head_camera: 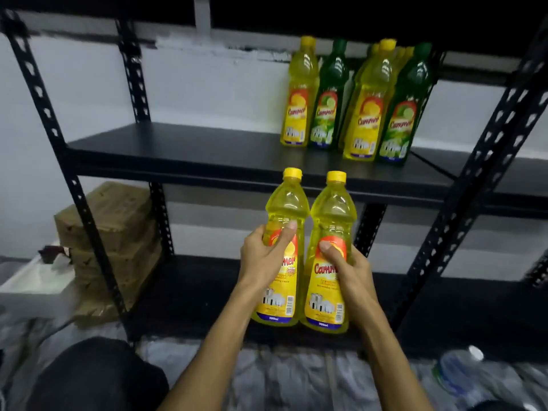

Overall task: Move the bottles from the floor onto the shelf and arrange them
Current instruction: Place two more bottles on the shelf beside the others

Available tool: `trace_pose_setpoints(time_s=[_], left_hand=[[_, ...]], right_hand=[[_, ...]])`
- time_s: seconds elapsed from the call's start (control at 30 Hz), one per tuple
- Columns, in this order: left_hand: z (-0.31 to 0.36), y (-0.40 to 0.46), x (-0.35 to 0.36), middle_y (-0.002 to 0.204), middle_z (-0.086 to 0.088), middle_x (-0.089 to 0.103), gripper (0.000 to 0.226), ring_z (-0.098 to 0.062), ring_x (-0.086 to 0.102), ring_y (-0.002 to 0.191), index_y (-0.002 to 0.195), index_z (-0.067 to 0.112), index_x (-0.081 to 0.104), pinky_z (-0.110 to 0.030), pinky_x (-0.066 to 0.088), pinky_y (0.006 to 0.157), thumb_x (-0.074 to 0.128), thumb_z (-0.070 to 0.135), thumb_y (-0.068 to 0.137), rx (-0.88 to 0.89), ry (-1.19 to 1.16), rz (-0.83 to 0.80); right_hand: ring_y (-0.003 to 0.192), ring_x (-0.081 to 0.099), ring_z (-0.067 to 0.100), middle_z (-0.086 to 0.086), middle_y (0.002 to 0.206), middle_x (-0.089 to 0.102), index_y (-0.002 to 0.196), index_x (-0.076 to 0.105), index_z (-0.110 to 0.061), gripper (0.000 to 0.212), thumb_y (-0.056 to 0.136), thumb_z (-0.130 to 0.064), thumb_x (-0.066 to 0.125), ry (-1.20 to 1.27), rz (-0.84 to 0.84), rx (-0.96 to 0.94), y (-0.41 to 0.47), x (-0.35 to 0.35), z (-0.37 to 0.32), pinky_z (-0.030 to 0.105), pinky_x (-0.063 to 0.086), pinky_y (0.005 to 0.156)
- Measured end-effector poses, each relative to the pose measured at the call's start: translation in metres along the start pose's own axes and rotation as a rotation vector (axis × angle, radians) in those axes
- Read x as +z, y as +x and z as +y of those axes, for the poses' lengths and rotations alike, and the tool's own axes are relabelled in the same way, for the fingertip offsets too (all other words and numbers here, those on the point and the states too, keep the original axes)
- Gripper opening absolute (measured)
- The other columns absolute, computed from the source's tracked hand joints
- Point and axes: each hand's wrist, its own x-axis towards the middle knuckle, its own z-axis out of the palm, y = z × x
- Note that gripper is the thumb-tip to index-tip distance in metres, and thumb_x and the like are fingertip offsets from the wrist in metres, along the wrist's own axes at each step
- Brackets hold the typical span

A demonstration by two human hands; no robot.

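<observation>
The left hand [267,256] wraps a tall yellow plastic bottle with a yellow cap [283,247] around its waist, thumb across the red-and-yellow label, and the right hand [345,268] clasps a second yellow plastic bottle of the same kind [330,250] the same way. Both bottles are upright, side by side and nearly touching, caps above the grips and bases hanging free below them, probably so they can be set down standing without re-gripping. Above and beyond both grips runs the black metal shelf [192,149], whose left and middle stretch lies bare. Up and to the right of the right hand stand 4 shelved bottles [353,99], yellow and green alternating, with more behind them; that pattern suggests these 2 belong beside it.
</observation>
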Motion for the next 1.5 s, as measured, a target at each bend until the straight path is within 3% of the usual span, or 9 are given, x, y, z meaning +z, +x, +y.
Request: trace_pose_setpoints(time_s=[0.2,0.4,0.5,0.7,0.9,1.03,1.2,1.33,1.5], left_hand=[[0.101,0.05,0.01,0.095,-0.001,0.078,0.044,-0.021,0.077,0.089,0.104,0.026,0.071,-0.053,0.061,0.083,0.071,0.065,0.082,0.246,-0.068,0.027],[0.155,0.126,0.031,0.098,0.004,0.077,0.039,-0.013,0.075,0.09,0.109,0.025,0.068,-0.047,0.062,0.085,0.067,0.058,0.089,0.417,-0.052,0.104],[0.158,0.163,0.042,0.099,0.002,0.077,0.034,-0.013,0.075,0.089,0.11,0.024,0.066,-0.044,0.062,0.085,0.066,0.053,0.092,0.43,-0.067,0.109],[0.14,0.22,0.053,0.108,0.005,0.075,0.042,-0.01,0.073,0.098,0.121,0.024,0.063,-0.042,0.061,0.087,0.065,0.054,0.093,0.493,0.024,0.067],[0.132,0.266,0.057,0.123,0.002,0.063,0.062,-0.009,0.068,0.101,0.13,0.023,0.033,-0.022,0.055,0.075,0.064,0.06,0.09,0.387,0.17,-0.005],[0.123,0.298,0.061,0.124,-0.005,0.06,0.072,-0.017,0.071,0.102,0.12,0.025,0.029,-0.034,0.062,0.079,0.065,0.072,0.08,0.354,0.218,-0.048],[0.111,0.308,0.063,0.131,-0.005,0.059,0.059,-0.017,0.068,0.11,0.128,0.026,0.03,-0.033,0.061,0.084,0.062,0.059,0.091,0.359,0.179,-0.073],[0.104,0.298,0.06,0.136,0.004,0.057,0.066,-0.013,0.065,0.116,0.148,0.034,0.022,-0.03,0.059,0.088,0.059,0.05,0.097,0.377,0.2,-0.113],[0.099,0.278,0.046,0.138,0.002,0.059,0.072,-0.02,0.063,0.119,0.155,0.03,0.022,-0.036,0.052,0.097,0.065,0.039,0.097,0.247,0.408,-0.163]], right_hand=[[0.082,0.077,0.019,0.005,0.1,0.076,0.111,0.059,-0.024,0.047,0.074,-0.046,0.077,-0.065,-0.006,-0.278,0.058,0.008,-0.098,0.032,0.062,0.067],[0.105,0.071,0.007,-0.006,0.125,0.067,0.132,0.054,-0.029,0.066,0.077,-0.053,0.081,-0.109,0.023,-0.479,0.136,0.018,-0.156,0.032,0.062,0.081],[0.089,0.068,-0.012,-0.018,0.109,0.066,0.115,0.059,-0.034,0.041,0.081,-0.04,0.081,-0.151,0.039,-0.512,0.17,0.019,-0.163,0.017,0.059,0.072],[0.119,0.058,0.011,-0.008,0.134,0.054,0.153,0.035,-0.017,0.092,0.078,-0.047,0.08,-0.094,0.086,-0.447,0.23,0.016,-0.141,0.026,0.055,0.088],[0.103,0.062,-0.001,-0.022,0.11,0.057,0.136,0.044,-0.026,0.062,0.085,-0.039,0.076,-0.18,0.041,-0.418,0.278,0.008,-0.141,0.01,0.051,0.071],[0.085,0.057,-0.019,-0.024,0.104,0.05,0.133,0.037,-0.016,0.056,0.092,-0.032,0.071,-0.291,0.103,-0.475,0.304,0.013,-0.138,0.001,0.047,0.066],[0.12,0.058,0.013,0.0,0.134,0.058,0.145,0.041,-0.015,0.059,0.097,-0.044,0.06,-0.375,0.184,-0.541,0.314,0.023,-0.128,0.03,0.05,0.1],[0.127,0.053,0.014,0.0,0.14,0.055,0.147,0.039,-0.019,0.055,0.101,-0.045,0.052,-0.444,0.219,-0.543,0.315,0.029,-0.127,0.03,0.046,0.105],[0.139,0.045,0.029,0.011,0.151,0.046,0.154,0.024,-0.012,0.082,0.094,-0.062,0.049,-0.501,0.229,-0.353,0.308,0.031,-0.116,0.05,0.043,0.111]])
